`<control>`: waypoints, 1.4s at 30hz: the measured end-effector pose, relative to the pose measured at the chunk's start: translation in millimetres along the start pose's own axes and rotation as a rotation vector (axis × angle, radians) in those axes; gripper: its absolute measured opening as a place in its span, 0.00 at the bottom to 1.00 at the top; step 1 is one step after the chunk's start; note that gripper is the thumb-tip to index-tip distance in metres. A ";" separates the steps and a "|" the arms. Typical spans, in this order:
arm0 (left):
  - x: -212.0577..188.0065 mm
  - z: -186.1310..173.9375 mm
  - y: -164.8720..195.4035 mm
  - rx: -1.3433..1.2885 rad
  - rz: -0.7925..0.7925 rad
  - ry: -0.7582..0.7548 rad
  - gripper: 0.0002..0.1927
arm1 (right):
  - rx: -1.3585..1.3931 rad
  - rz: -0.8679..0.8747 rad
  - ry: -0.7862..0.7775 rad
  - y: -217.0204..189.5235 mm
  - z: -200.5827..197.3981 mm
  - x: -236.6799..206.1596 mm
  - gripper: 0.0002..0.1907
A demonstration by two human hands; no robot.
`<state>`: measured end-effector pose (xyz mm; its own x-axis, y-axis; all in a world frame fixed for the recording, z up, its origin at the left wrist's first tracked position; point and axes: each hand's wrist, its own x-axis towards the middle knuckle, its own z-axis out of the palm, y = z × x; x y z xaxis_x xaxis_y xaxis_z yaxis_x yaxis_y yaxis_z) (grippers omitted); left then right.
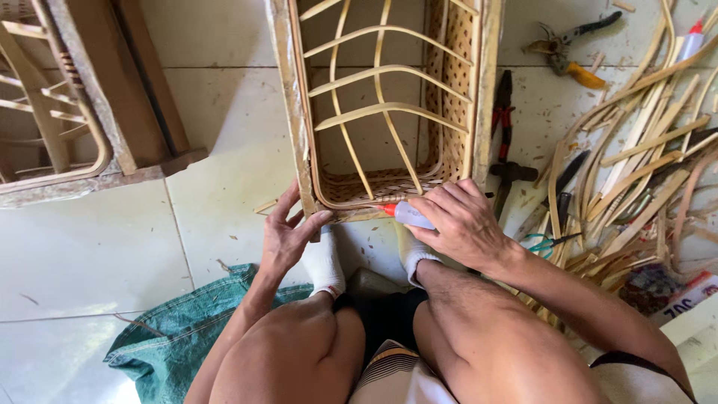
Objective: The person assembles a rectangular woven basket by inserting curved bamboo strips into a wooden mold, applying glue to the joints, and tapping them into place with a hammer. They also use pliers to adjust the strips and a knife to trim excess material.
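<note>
right hand (465, 222) gripping glue tube (407, 215); left hand (288, 233) steadying rattan frame (299, 112)

1. We noted a pile of cut rattan strips (643, 164) on the tiled floor (217, 224).
2. Red-handled pliers (502, 116) and a hammer (510, 179) lay beside it.
3. Yellow-handled cutters (565, 52) lay farther off.
4. A green woven sack (179, 329) lay spread below.
5. A second wooden frame (90, 97) stood apart.
</note>
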<state>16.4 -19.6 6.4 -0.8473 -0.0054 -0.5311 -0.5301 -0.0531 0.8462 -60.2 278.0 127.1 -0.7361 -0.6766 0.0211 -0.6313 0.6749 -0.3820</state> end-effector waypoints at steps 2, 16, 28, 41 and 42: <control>0.2 0.0 0.6 -0.014 0.017 -0.008 0.44 | -0.018 -0.023 -0.007 -1.1 3.3 5.2 0.21; 1.6 -7.0 8.6 0.016 -0.002 -0.072 0.45 | 0.024 -0.087 0.007 -6.9 16.8 25.2 0.19; 2.7 -7.2 9.5 0.027 -0.013 -0.066 0.46 | 0.051 -0.088 -0.039 -15.2 10.7 37.5 0.18; 4.4 -4.2 24.9 -0.199 -0.068 -0.011 0.38 | -0.231 -0.453 0.013 41.9 14.5 114.8 0.15; 4.4 -3.1 26.7 -0.236 -0.094 0.003 0.37 | -0.260 -0.524 0.021 45.2 16.7 127.4 0.14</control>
<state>-1.4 -24.1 26.6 -0.7945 0.0074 -0.6072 -0.5836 -0.2854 0.7602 -178.5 217.4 97.1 -0.3121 -0.9354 0.1659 -0.9498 0.3034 -0.0763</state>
